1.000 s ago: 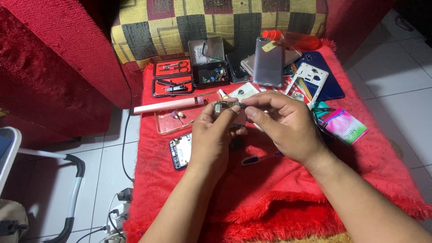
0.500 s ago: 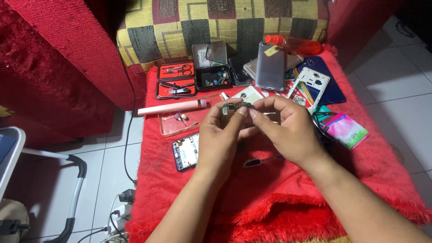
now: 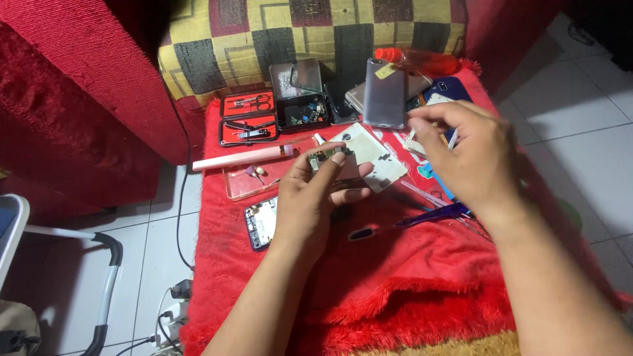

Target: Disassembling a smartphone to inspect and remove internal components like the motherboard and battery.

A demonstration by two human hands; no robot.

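Observation:
My left hand (image 3: pixel 315 198) holds a small green circuit board (image 3: pixel 327 157) between thumb and fingers above the red cloth (image 3: pixel 395 290). My right hand (image 3: pixel 467 153) is raised to the right of it, fingers pinched on something thin and pale, too blurred to name. A white phone frame (image 3: pixel 372 158) lies just behind the left hand. An opened phone body (image 3: pixel 262 223) lies on the cloth at the left wrist. A dark blue toothbrush (image 3: pixel 415 221) lies between the two forearms.
A pink pen-like tool (image 3: pixel 241 157) and a clear tray (image 3: pixel 247 181) lie left. Behind are a red tool case (image 3: pixel 247 120), a black parts box (image 3: pixel 302 112), a grey phone back (image 3: pixel 385 92) and a red bottle (image 3: pixel 422 60). A chequered cushion (image 3: pixel 290 33) stands behind; tiled floor with cables is left.
My right hand has pulled away from the circuit board and moved right and back. The left hand keeps the board. The view has shifted slightly.

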